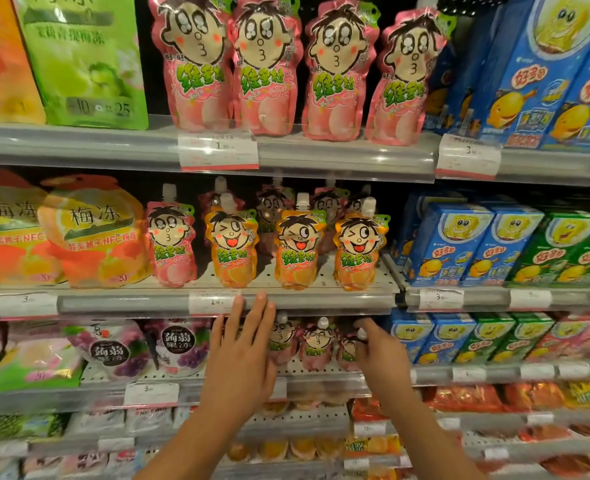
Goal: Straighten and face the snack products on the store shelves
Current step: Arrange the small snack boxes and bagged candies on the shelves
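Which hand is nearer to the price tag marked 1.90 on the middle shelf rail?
Left. The left hand has its fingertips right at the price tag's right edge; the right hand is lower and well off to the right, by the pink pouches.

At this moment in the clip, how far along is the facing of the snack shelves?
Looks done: the top pink pouches and the orange pouches stand upright, faces forward at the shelf edge. In hand: the left hand reaches open toward the lower shelf while the right hand pinches a set-back pink pouch's cap. Left: that recessed row.
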The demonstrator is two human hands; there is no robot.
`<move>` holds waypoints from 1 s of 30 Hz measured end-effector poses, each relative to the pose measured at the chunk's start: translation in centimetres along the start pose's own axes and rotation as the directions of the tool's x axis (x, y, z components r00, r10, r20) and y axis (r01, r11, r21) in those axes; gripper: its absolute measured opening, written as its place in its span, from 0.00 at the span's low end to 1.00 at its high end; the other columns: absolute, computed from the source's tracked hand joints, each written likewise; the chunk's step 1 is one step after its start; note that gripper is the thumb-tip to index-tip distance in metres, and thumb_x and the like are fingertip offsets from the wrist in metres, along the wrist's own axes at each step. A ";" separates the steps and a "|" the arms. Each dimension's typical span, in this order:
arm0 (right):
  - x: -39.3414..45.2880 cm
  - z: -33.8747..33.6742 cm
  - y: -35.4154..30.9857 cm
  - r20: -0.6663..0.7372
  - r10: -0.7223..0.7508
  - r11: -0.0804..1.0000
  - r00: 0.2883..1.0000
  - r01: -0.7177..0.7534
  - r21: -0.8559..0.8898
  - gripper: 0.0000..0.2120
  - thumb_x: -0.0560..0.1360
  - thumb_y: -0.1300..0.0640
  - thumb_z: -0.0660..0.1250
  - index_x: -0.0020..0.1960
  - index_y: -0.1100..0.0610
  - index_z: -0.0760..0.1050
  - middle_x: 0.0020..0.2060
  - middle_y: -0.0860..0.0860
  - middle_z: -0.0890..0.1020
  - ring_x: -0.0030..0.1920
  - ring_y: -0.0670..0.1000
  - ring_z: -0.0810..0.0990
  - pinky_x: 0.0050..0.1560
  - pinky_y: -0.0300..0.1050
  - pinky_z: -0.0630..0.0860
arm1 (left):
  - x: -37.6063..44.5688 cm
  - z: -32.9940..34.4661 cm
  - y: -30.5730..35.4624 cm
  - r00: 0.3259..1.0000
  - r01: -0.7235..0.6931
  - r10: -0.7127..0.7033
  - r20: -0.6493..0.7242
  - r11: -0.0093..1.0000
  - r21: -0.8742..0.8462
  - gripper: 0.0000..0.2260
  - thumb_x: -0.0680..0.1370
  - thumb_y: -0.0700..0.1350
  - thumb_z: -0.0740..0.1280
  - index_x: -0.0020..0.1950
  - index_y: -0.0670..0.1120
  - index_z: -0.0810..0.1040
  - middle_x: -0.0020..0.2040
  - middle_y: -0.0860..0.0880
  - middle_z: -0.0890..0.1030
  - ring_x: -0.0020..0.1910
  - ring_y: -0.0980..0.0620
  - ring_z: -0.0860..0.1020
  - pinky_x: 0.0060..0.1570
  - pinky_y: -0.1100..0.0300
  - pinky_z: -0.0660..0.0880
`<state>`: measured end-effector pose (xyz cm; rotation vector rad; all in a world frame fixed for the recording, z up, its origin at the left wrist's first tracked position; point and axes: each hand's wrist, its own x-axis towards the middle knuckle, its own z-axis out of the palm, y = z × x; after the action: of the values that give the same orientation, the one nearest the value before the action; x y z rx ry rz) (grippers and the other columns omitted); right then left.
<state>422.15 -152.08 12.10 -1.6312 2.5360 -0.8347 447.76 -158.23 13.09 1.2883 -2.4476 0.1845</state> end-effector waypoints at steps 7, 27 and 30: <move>-2.4 -2.5 0.5 -0.043 -0.066 0.998 0.997 0.066 -0.007 0.09 0.78 0.59 0.67 0.54 0.46 0.76 0.27 0.45 0.76 0.27 0.44 0.73 0.25 0.39 0.61 | -0.1 0.1 0.0 1.000 -0.005 0.005 -0.017 1.000 0.009 0.40 0.72 0.54 0.64 0.83 0.48 0.55 0.83 0.49 0.52 0.82 0.40 0.51 0.73 0.36 0.62; -6.4 -13.4 -4.0 0.014 -0.160 0.832 0.987 0.127 0.540 0.12 0.75 0.54 0.74 0.55 0.42 0.79 0.40 0.44 0.87 0.35 0.54 0.82 0.40 0.54 0.82 | 0.3 -6.7 8.5 0.951 0.034 0.225 0.213 0.607 -0.794 0.14 0.76 0.57 0.72 0.57 0.72 0.74 0.49 0.81 0.75 0.54 0.77 0.73 0.52 0.76 0.67; -5.8 -13.6 -4.9 0.022 -0.170 0.758 0.985 0.117 0.642 0.12 0.76 0.57 0.74 0.56 0.46 0.80 0.40 0.49 0.87 0.37 0.58 0.82 0.40 0.58 0.82 | 0.0 -6.4 8.0 0.965 0.169 0.111 0.240 0.438 -0.883 0.08 0.75 0.48 0.76 0.50 0.60 0.81 0.39 0.67 0.81 0.41 0.67 0.79 0.44 0.71 0.72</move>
<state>424.99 -142.86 24.35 -1.5664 1.7627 -1.4155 442.89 -151.88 19.46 0.8272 -2.0832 -1.2551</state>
